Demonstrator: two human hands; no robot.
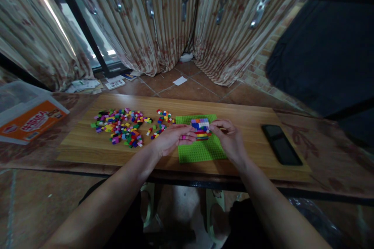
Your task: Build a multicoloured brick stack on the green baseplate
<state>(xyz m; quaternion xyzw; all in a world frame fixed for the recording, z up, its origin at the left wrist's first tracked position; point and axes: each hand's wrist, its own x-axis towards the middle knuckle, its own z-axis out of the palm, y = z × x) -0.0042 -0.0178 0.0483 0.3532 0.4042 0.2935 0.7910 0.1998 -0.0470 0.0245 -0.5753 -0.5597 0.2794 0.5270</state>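
Stack (200, 125) is right between the hands, over the green baseplate (201, 152), its rows running side to side, neither hand clearly nearer. Left hand (177, 136) has half-curled fingers at its left edge; right hand (229, 134) has thumb and finger nearly pinched at the other. Too dim to tell if either really grips anything, or what's in the clear tub (22, 95) off left.
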